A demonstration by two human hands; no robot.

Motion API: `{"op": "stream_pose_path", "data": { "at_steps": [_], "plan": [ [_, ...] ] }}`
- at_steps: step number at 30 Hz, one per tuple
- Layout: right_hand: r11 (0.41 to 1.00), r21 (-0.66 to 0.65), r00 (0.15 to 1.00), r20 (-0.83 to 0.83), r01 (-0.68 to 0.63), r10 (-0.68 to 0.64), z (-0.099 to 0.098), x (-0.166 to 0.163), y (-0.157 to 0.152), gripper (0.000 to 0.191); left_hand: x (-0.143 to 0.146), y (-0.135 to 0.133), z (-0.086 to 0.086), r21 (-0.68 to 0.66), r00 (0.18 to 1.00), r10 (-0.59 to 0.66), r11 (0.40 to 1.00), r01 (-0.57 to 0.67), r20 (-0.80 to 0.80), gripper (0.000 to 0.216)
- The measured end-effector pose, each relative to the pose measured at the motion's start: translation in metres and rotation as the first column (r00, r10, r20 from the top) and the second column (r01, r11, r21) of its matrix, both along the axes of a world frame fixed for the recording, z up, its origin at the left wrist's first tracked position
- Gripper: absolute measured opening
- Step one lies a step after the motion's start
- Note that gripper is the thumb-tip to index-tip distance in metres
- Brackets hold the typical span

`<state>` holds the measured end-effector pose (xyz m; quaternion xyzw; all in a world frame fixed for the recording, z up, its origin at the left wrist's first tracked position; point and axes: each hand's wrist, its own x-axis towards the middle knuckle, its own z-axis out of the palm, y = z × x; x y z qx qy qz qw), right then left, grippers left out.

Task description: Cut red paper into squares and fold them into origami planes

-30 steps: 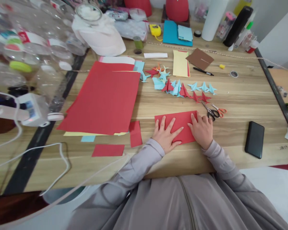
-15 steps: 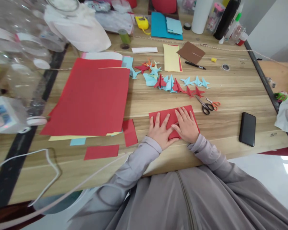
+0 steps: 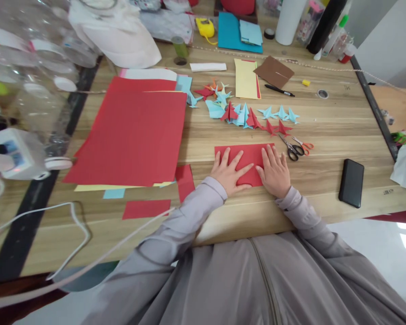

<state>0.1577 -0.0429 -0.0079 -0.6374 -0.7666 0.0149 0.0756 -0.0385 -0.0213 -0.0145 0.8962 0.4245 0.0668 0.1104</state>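
Observation:
A red sheet of paper (image 3: 246,155), oblong and perhaps folded, lies flat near the table's front edge. My left hand (image 3: 229,174) presses on its left part with fingers spread. On its right end rests my right hand (image 3: 275,174), flat, the thumb apart from the other fingers. Both palms hide parts of the sheet. Just beyond my right hand lie black-handled scissors (image 3: 292,150) and orange-handled scissors (image 3: 305,145). Folded red paper cranes (image 3: 253,119) and light blue paper cranes (image 3: 281,113) stand in rows farther back.
Large red sheets (image 3: 131,135) are stacked at the left, with small red pieces (image 3: 146,209) in front. A black phone (image 3: 351,183) lies at the right. Behind are yellow paper (image 3: 246,79), brown paper (image 3: 274,72) and a pen (image 3: 279,90). A white cable (image 3: 71,216) crosses the front left.
My hands have moved apart: the right hand slid rightward to the sheet's right end, while the left stayed on the left part. The whole view has shifted slightly.

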Motion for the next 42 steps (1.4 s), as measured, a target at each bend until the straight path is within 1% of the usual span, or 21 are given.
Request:
{"op": "stream_pose_path", "data": {
  "at_steps": [2,4,6,8,9,11,16,20,24,29,35,38,42],
  "plan": [
    [0.999,-0.015,0.999,-0.010,-0.040,0.040,0.000,-0.007,0.003,0.059,-0.001,0.002,-0.002,0.017,1.000,-0.002,1.000,0.002,-0.004,0.071],
    [0.997,-0.039,0.997,-0.015,-0.073,0.072,-0.001,-0.010,0.004,0.058,-0.002,-0.001,-0.004,0.026,0.999,-0.039,0.999,0.039,0.002,0.066],
    [0.995,-0.058,0.997,-0.016,-0.082,0.082,-0.002,-0.010,0.004,0.058,-0.004,-0.006,-0.006,0.021,0.990,-0.140,0.990,0.140,0.014,0.059],
    [0.994,-0.069,0.996,-0.014,-0.090,0.089,-0.002,-0.008,0.003,0.059,-0.005,-0.010,-0.008,0.001,0.966,-0.257,0.966,0.257,0.028,0.054],
    [0.993,-0.073,0.995,-0.014,-0.095,0.094,-0.002,-0.008,0.003,0.059,-0.005,-0.012,-0.008,-0.010,0.955,-0.295,0.955,0.296,0.034,0.053],
    [0.992,-0.077,0.995,-0.019,-0.100,0.099,-0.001,-0.007,0.003,0.060,-0.005,-0.013,-0.008,-0.034,0.942,-0.332,0.942,0.334,0.037,0.052],
    [0.991,-0.078,0.994,-0.038,-0.105,0.102,0.001,-0.007,0.003,0.061,0.001,-0.018,-0.001,-0.055,0.951,-0.308,0.949,0.310,0.028,0.061],
    [0.990,-0.092,0.994,-0.033,-0.104,0.102,0.000,-0.007,0.003,0.062,0.003,-0.021,0.002,-0.074,0.951,-0.309,0.948,0.309,0.017,0.062],
    [0.991,-0.084,0.995,-0.031,-0.102,0.100,-0.001,-0.007,0.003,0.061,-0.001,-0.021,0.002,-0.058,0.946,-0.324,0.944,0.325,0.024,0.061],
    [0.993,-0.033,0.993,-0.040,-0.117,0.115,-0.003,-0.007,0.003,0.062,-0.010,-0.021,0.000,-0.034,0.931,-0.361,0.931,0.363,0.043,0.055],
    [0.993,-0.014,0.993,-0.035,-0.113,0.113,-0.003,-0.008,0.003,0.065,-0.032,-0.028,-0.005,0.005,0.938,-0.346,0.938,0.346,0.040,0.051],
    [0.994,-0.005,0.993,-0.035,-0.113,0.113,-0.004,-0.008,0.003,0.067,-0.050,-0.035,-0.008,0.002,0.948,-0.314,0.949,0.315,0.041,0.050],
    [0.993,0.000,0.992,-0.034,-0.118,0.118,-0.006,-0.006,0.004,0.073,-0.079,-0.045,-0.011,0.031,0.969,-0.240,0.970,0.239,0.051,0.048]
  ]
}}
